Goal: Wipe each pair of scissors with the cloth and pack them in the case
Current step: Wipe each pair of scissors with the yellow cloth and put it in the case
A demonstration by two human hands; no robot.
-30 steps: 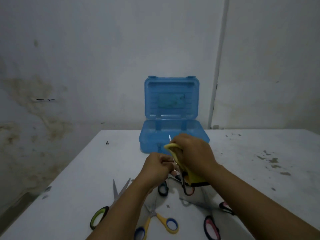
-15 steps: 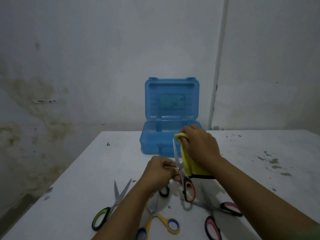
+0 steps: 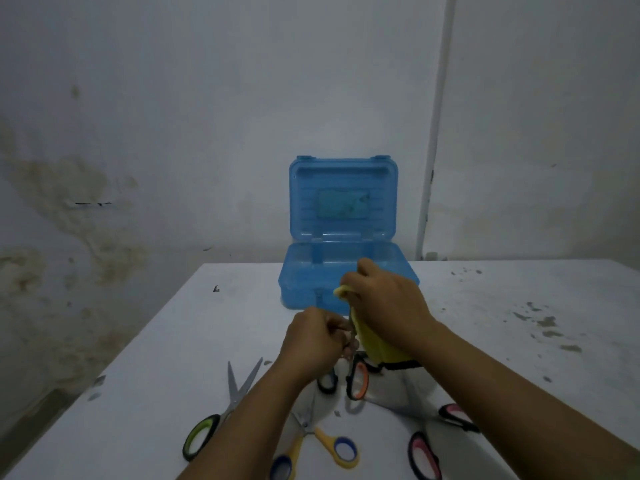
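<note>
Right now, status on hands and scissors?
Left hand grips orange-handled scissors. Right hand wipes blades with yellow cloth. Blue case open, nothing blocking.

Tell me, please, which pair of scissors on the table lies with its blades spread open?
The green-handled scissors, left of the left arm: their two blades fork into a V. The yellow-handled pair's blades lie together, and the pink-handled pair's are too faint to judge.

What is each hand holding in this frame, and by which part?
The left hand grips the orange-handled scissors near the pivot; the right hand holds the yellow cloth bunched over the blades.
</note>
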